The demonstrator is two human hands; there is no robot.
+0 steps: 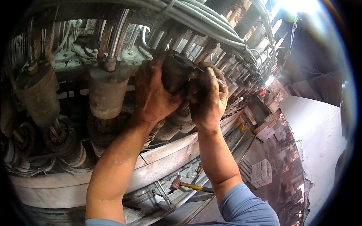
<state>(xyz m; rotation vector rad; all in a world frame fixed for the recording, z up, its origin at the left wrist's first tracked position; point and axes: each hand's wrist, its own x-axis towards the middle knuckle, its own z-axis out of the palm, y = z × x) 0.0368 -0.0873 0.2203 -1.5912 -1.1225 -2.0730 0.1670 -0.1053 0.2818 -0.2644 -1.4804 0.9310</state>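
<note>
Both my arms reach up into a machine with a row of grey, dusty cylinders. My left hand (156, 92) is closed round the side of a dark, grimy, rounded machine part (174, 73), its fingers partly hidden behind it. Right beside it, my right hand (209, 94) has its fingers curled in. A thin shiny metal rod (198, 68) shows between its thumb and fingers, pointing at the dark part. What kind of tool the rod is cannot be made out. To the left of my hands hangs a grey cylinder (108, 92) with a bright piston rod above it.
Bundled pale cables (203, 20) run above my hands. Below lies a long whitish beam (166, 156). A hammer with a yellow handle (194, 187) rests on the ledge beneath it. A white crate (261, 173) and a large pale slab (316, 135) are at the right.
</note>
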